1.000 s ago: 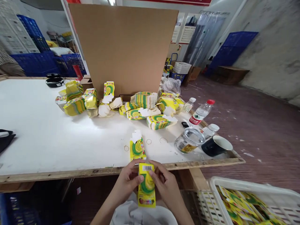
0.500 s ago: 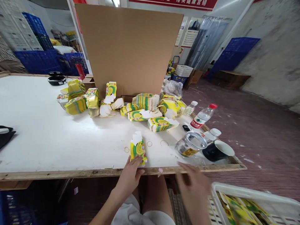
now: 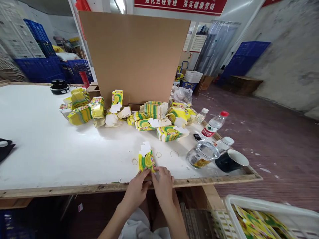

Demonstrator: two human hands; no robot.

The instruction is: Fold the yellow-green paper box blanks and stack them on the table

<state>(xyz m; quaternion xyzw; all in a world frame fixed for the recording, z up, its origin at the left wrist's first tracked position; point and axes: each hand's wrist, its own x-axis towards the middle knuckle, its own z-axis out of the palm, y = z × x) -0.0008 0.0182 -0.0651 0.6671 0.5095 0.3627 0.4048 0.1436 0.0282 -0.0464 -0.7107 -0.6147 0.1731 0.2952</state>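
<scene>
Both hands meet at the near edge of the white-topped wooden-rimmed counter (image 3: 50,149). The left hand (image 3: 136,191) has its fingers curled up to the bottom of the small stack of flat yellow-and-green printed cartons (image 3: 146,160), pinching its near end, and the right hand (image 3: 163,186) presses its fingertips on the stack's near right corner, fingers bent and closed down on the card. Half a second ago the right hand was off to the side, blurred above the white plastic basket (image 3: 251,204); now it has come back beside the left one, and the single carton held between both hands a second ago is gone from them. The stack itself has hardly shifted.

The stack lies flat on the counter just inside the rim, its long axis running away from the person and leaning slightly left, white tuck flaps at the far end.

Just past it lie thin rubber bands (image 3: 159,154). To the right stand a clear glass jar on its side (image 3: 201,154), a dark mug with white inside (image 3: 231,160) and a clear plastic water bottle with a red cap (image 3: 213,125). Farther back, more heaps of yellow-and-green cartons (image 3: 149,114) sit before a tall brown cardboard sheet (image 3: 136,56).
</scene>
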